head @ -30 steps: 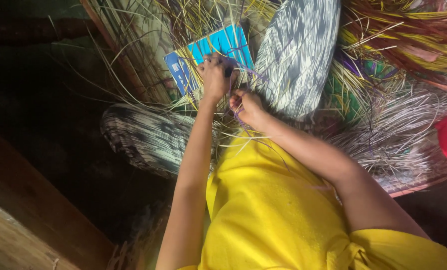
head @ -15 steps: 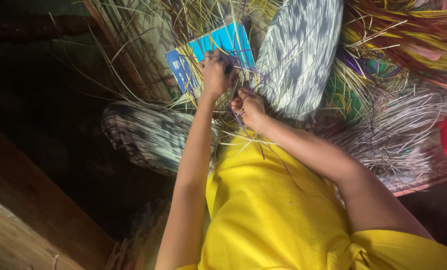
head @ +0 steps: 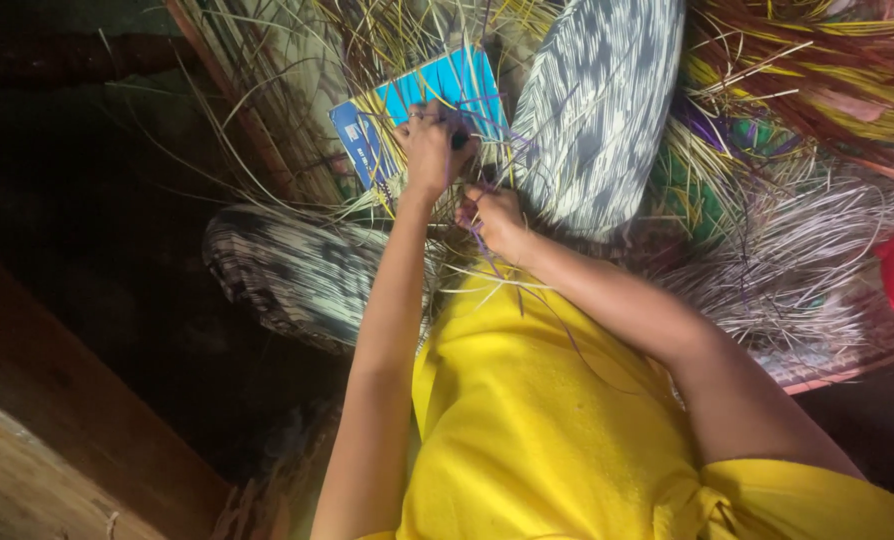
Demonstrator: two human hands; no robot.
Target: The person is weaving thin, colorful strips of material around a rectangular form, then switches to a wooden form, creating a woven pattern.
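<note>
While the left hand (head: pixel 429 150) has slid up onto the blue woven panel (head: pixel 437 95), fingers pressed together on it, the right hand (head: pixel 494 215) just below stays pinched on purple strands (head: pixel 479 238), weaving continuing.

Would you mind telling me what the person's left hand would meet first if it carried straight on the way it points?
Probably the blue booklet: the left hand already lies over its lower edge among yellow straw strands, pointing up the picture. Depth is hard to judge.
</note>
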